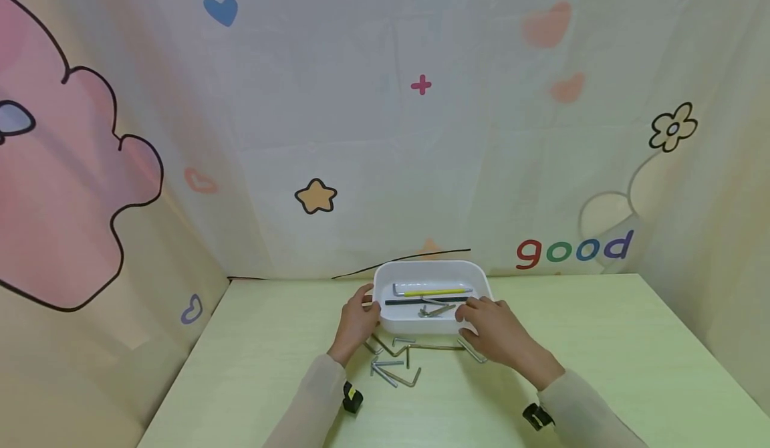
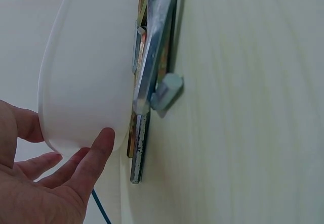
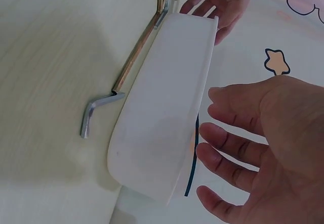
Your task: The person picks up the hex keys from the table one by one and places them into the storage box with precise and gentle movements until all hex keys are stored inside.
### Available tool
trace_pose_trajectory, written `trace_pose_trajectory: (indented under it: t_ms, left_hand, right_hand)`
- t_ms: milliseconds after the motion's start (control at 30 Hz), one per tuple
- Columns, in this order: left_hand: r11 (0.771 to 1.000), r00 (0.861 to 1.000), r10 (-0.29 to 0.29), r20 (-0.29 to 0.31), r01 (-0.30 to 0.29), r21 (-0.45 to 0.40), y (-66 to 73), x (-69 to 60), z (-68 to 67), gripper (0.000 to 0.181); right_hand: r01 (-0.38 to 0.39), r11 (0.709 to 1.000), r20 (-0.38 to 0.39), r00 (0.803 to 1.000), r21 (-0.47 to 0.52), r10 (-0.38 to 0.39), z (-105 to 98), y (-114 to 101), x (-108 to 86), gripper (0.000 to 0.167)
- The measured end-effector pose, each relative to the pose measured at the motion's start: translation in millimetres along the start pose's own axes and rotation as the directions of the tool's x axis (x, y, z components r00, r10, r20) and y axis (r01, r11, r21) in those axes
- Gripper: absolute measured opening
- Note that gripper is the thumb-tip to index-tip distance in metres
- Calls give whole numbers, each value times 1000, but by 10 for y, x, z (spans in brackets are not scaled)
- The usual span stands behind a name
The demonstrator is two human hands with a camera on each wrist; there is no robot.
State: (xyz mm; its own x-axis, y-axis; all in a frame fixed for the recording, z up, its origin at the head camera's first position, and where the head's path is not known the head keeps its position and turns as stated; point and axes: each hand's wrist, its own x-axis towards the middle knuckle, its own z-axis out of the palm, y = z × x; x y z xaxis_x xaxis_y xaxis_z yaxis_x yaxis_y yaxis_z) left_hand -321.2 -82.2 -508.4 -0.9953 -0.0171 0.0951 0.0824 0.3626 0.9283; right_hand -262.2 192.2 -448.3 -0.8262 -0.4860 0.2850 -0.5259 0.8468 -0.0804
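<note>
A white tray (image 1: 415,325) stands at the back of the table, holding a yellow pencil-like stick (image 1: 433,292), a black rod (image 1: 394,302) and several metal hex keys (image 1: 442,310). The left hand (image 1: 356,324) grips its left end; in the left wrist view that hand (image 2: 66,178) has its thumb at the rim and fingertips against the white wall (image 2: 86,72). At the tray's front right corner is the right hand (image 1: 502,334), its fingers over the rim. In the right wrist view this hand (image 3: 263,143) has spread, bent fingers beside the tray (image 3: 162,92), holding nothing visible.
Several L-shaped hex keys (image 1: 400,374) lie on the table (image 1: 252,381) in front of the tray, one longer brass-coloured key (image 1: 436,348) close along its front. Behind the table hangs a printed curtain (image 1: 361,134).
</note>
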Motion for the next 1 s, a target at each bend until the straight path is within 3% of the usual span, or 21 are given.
trace_pose_trajectory:
  t_ms: [533,833,1000]
  left_hand:
    - [1000,1000,5,4,-5,-5,-33,4,2,47]
    - [1000,1000,7,0,-7,-1,-42,6,7,48]
    - [1000,1000,5,2,-5,-6,-29,3,4,47]
  right_hand:
    - [10,999,-52,999,-36,-12,139,22,-235,20]
    - [-16,999,-15,1000,-37,16,209,28,-333,20]
    - [-67,997,39,997,-28,68,239,40,-371,24]
